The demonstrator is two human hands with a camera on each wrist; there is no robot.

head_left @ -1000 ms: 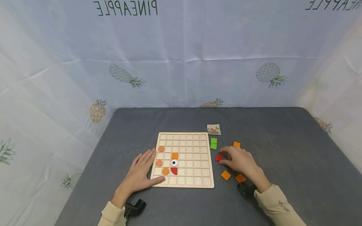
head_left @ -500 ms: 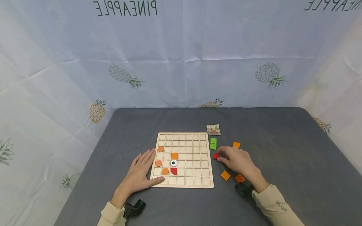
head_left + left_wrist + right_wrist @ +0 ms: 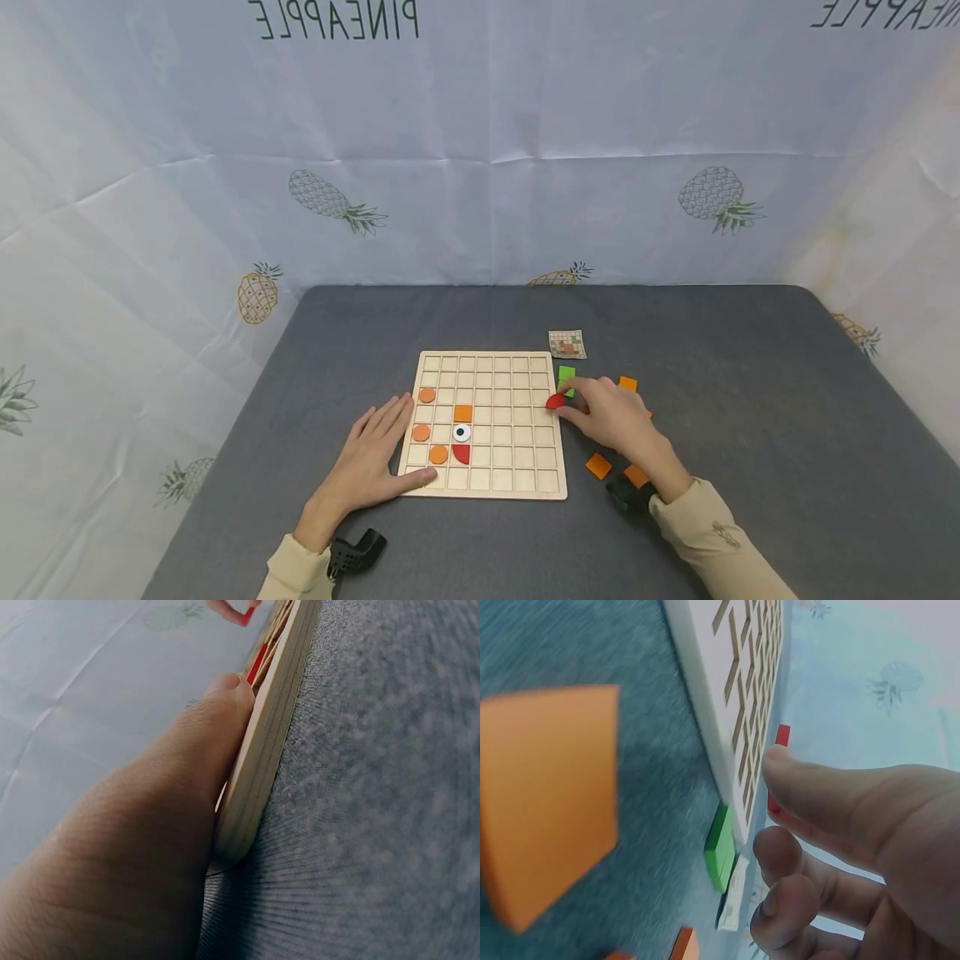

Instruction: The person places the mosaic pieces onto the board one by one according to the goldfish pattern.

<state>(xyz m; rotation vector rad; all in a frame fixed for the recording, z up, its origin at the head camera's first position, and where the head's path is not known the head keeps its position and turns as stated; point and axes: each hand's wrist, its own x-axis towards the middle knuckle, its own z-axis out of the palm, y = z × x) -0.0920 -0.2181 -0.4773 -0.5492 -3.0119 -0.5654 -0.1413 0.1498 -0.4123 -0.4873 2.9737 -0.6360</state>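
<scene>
My right hand (image 3: 617,417) pinches a red piece (image 3: 555,402) between thumb and fingertips, over the right edge of the wooden grid board (image 3: 517,482). In the right wrist view the red piece (image 3: 782,736) shows past the thumb, above the board's surface. My left hand (image 3: 369,467) lies flat with fingers straight along the board's left edge, the thumb on its lower left corner. On the board sit several orange discs (image 3: 438,454), an orange square (image 3: 463,413), a white disc with a black dot (image 3: 462,432) and a red quarter-circle (image 3: 461,454).
Green squares (image 3: 567,372) lie just right of the board, one partly behind my right fingers. Several orange squares (image 3: 598,466) are scattered around the right forearm. A small printed card (image 3: 567,344) lies beyond the board's top right corner on the grey table (image 3: 480,550).
My right hand has carried the red piece leftward from the loose pieces to the board's right edge. The left hand has stayed in place.
</scene>
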